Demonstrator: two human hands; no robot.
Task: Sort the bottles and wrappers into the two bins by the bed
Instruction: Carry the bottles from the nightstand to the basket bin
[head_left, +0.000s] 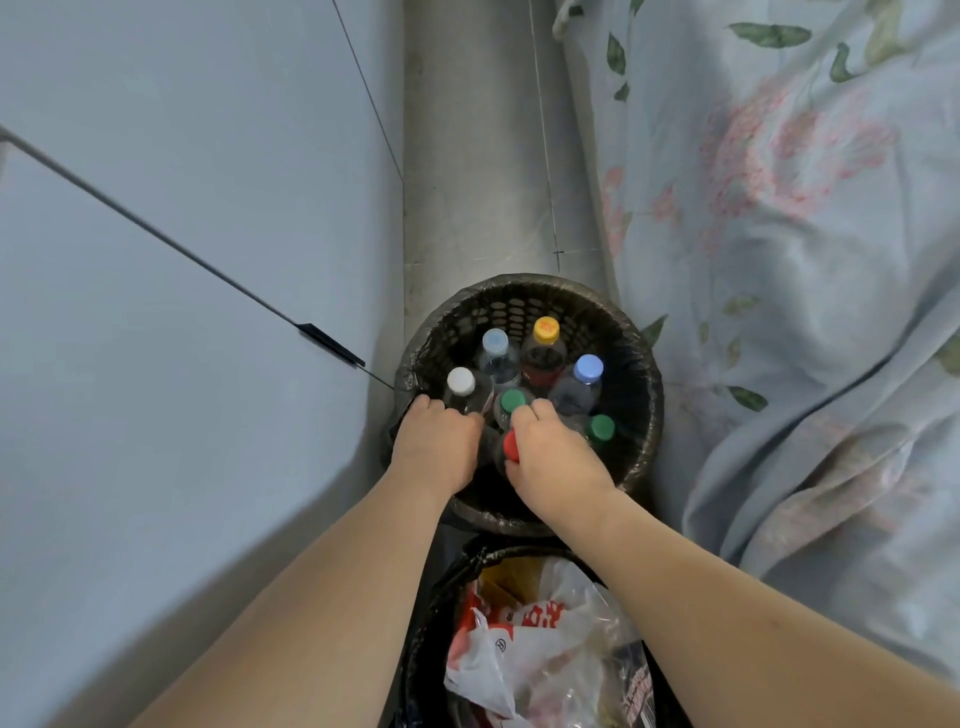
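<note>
A black mesh bin (524, 306) lined with a black bag stands between the cabinet and the bed. Several plastic bottles stand upright in it, with white (461, 382), pale blue (494, 342), yellow (546, 329), lilac (588, 368) and green (601, 428) caps. My right hand (553, 457) grips a red-capped bottle (511, 446) and touches a green-capped one (512, 400). Reaching into the bin's left side, my left hand (435, 447) has its fingers curled down beside the white-capped bottle; what they hold is hidden. A second bin (431, 613) nearer me holds wrappers (530, 649) and plastic bags.
A pale grey cabinet (182, 260) with a black handle (330, 343) stands on the left. The bed with a floral cover (779, 260) lies on the right. A narrow strip of grey floor (478, 156) runs between them beyond the bins.
</note>
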